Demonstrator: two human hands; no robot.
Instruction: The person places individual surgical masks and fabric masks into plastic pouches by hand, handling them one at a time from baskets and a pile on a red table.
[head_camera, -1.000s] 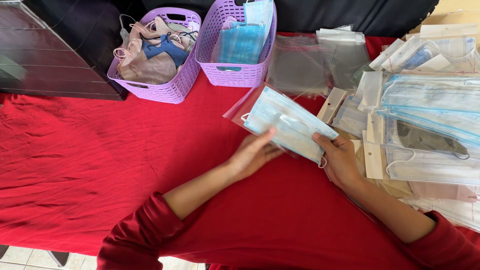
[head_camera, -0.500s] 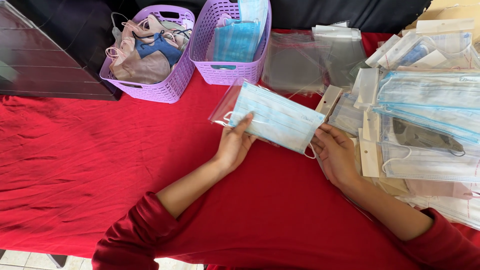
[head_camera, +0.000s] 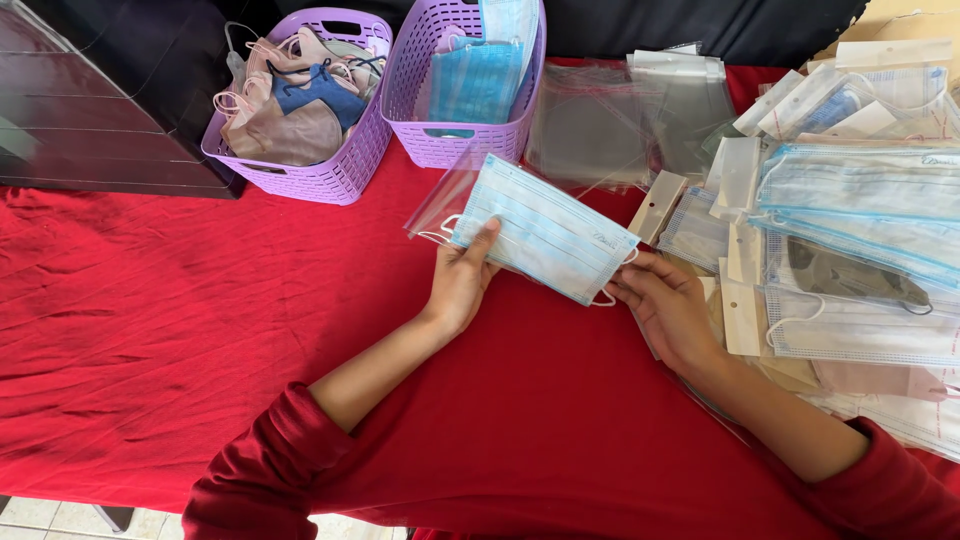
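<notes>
Mask (head_camera: 545, 240), pale blue, pleated, prob. part-bagged

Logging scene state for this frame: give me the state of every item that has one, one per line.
left hand: gripping the mask's left end
right hand: pinching the mask's right end
blue face mask: flat, partly inside the sleeve
clear plastic sleeve: open, around the mask's left end
left purple basket: filled with pink, beige and blue masks
right purple basket: holds blue masks, upright
packaged masks: stacked, bagged
empty sleeves: lying flat
</notes>
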